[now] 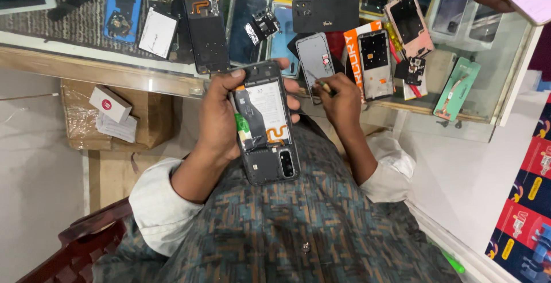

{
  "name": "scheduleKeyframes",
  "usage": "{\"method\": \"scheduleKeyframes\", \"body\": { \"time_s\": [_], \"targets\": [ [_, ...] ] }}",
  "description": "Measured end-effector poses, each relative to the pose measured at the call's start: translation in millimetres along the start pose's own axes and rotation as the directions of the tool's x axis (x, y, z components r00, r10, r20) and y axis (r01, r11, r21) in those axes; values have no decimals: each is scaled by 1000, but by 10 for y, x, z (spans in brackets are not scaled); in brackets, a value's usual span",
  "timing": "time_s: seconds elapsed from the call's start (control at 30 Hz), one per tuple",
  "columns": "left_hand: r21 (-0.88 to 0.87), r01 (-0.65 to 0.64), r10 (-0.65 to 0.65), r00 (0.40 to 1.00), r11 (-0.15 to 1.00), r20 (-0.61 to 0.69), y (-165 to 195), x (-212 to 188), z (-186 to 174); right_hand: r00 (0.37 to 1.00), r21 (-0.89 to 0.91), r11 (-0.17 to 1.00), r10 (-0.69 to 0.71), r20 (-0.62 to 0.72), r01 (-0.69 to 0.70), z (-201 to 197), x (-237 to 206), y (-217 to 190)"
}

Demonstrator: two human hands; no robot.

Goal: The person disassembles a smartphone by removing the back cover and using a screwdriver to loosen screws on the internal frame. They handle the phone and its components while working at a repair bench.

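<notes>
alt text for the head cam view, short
A left hand holds an opened phone with its back cover off, while the right hand grips a small tool beside it, above a glass counter strewn with phone parts.

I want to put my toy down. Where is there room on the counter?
Little room. The counter is bare only along its near left edge, beside the white card. The middle and right are crowded with phone parts. The left hand holds an open phone.
</notes>
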State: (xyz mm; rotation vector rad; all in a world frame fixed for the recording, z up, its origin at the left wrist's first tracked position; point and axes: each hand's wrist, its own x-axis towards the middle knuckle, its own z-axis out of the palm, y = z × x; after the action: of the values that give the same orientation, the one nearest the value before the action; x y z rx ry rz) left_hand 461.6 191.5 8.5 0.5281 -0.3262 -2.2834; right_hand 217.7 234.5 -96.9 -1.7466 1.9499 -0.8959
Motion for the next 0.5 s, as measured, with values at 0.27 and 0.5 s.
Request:
{"method": "scheduleKeyframes", "body": {
  "time_s": [0.27,0.5],
  "targets": [
    [-26,-42,44,994,999,97,-3,-105,25,997,-93,993,-75,-24,72,180,-20,-59],
    [-80,-76,93,966,994,241,31,-106,96,999,85,995,53,-2,-52,149,137,-120]
  ]
}}
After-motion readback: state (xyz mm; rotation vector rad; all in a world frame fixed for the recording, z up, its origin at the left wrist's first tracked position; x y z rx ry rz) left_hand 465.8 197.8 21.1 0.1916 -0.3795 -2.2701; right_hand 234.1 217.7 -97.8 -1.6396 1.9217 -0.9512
